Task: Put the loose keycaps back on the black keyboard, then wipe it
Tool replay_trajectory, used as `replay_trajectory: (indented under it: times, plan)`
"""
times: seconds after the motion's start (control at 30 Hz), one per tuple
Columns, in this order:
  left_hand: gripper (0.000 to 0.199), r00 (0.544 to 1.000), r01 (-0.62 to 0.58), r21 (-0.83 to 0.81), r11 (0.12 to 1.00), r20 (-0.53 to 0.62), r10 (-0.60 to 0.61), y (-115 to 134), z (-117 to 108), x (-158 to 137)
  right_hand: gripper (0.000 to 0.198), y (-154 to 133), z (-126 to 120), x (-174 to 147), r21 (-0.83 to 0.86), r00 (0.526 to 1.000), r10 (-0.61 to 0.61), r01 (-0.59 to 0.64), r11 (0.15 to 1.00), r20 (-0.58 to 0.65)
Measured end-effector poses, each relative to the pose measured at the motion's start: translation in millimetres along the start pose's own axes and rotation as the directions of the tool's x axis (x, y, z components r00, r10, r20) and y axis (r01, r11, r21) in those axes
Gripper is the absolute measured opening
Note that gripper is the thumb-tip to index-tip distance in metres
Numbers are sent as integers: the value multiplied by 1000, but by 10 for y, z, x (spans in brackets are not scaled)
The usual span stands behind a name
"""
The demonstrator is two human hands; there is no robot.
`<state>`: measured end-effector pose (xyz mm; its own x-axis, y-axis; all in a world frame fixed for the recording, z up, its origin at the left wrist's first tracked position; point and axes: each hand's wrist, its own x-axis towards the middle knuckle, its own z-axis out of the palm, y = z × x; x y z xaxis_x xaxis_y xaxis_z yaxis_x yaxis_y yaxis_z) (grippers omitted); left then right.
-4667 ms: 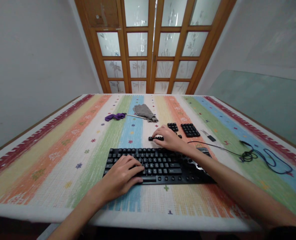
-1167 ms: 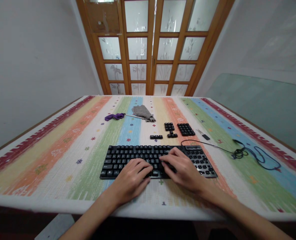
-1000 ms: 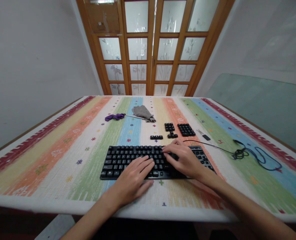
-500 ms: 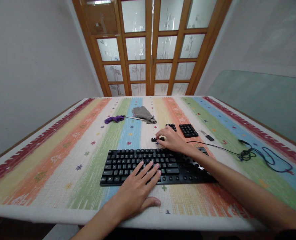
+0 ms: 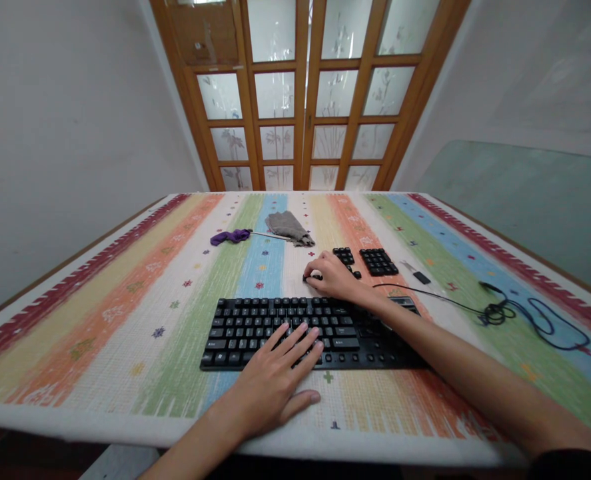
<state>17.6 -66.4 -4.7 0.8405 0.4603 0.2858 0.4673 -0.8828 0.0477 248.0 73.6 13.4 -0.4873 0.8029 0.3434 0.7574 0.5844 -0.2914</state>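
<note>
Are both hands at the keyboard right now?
No, only the left hand is, its fingers spread over the keyboard; the right hand is past its far edge, at loose black keycaps.

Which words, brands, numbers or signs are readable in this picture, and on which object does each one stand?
None can be read with certainty.
Keyboard: pale markings on its keys, too small to read.
Square block of loose keys: any markings too small to read.
Brown panel: a small pale mark, too blurred.
</note>
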Motion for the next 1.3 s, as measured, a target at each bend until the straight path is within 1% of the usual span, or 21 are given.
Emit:
replay_trajectory:
  times: [0.1, 0.2, 0.3, 0.4, 0.53, 0.63, 0.77, 0.9, 1.0, 1.13, 1.3]
  plan:
    - [63, 1000, 10, -12, 1000, 16, -9, 1, 3, 4, 14, -82, -106, -71, 23, 1000, -5, 6, 1000, -23]
    - [66, 1000, 24, -41, 999, 11, -23, -10, -7, 3, 15, -190, -244, -220, 92, 997, -29, 36, 995, -72]
    - [65, 999, 33, -80, 996, -12, -34, -35, -35, 4, 11, -308, -374, -443, 170, 992, -53, 72, 983, -115]
    - [60, 997, 40, -103, 994, -57, -46, -67, -54, 14, 8, -431, -453, -709, 250, 990, -54, 85, 964, -127]
    - [52, 987, 26, -125, 992, -153, -45, -94, -47, 49, 10, -586, -421, -1033, 338, 986, -110, 148, 930, -128]
    - [42, 979, 3, -134, 991, -201, -30, -94, -51, 97, 9, -665, -328, -1188, 347, 980, -147, 187, 919, -137]
    - [34, 974, 1, -164, 986, -222, -38, -81, -78, 167, 9, -697, -236, -1266, 309, 970, -194, 231, 922, -148]
    - [27, 976, 1, -185, 983, -215, -41, -62, -82, 213, 10, -693, -225, -1277, 249, 965, -221, 251, 936, -143]
    - [22, 976, -3, -192, 981, -215, -39, -49, -59, 232, 13, -704, -231, -1281, 202, 961, -241, 265, 943, -134]
    - [18, 972, -8, -207, 978, -231, -41, -31, -8, 261, 15, -730, -218, -1285, 150, 945, -294, 315, 937, -143]
    - [15, 964, -16, -218, 976, -262, -43, -16, 53, 297, 17, -739, -192, -1290, 142, 941, -299, 321, 936, -157]
